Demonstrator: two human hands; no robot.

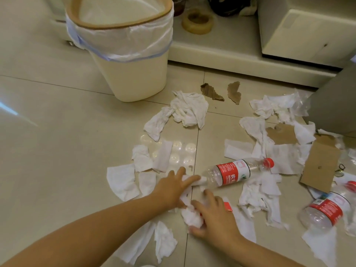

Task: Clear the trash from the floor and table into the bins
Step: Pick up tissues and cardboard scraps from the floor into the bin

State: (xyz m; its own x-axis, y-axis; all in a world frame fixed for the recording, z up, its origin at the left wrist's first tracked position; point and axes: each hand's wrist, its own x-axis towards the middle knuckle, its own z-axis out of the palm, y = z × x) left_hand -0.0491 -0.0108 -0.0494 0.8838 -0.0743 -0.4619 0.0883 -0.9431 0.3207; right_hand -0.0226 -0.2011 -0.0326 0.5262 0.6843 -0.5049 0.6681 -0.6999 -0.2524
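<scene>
Tissue scraps lie strewn over the tiled floor (57, 132), and the landmark among them is the plastic water bottle (235, 173) on its side, red cap pointing right. Just left of the bottle's base the left hand (173, 187) lies flat on a strip of tissue (194, 182), fingers straight and spread wide. Below the bottle's base the right hand (215, 218) has its fingers curled round a crumpled tissue wad (192, 218). A second bottle (327, 211) lies down and to the right of the first, near the frame's right edge. A cardboard piece (319, 166) sits just right of the first bottle's cap, with more torn tissue around it. Up and left of the bottle stands the cream trash bin (133, 78), lined with a white bag, its mouth open. Between bin and bottle lies a large crumpled tissue (188, 108). Left of the bottle, beyond the scraps, the tiles are bare out to the frame's left edge.
</scene>
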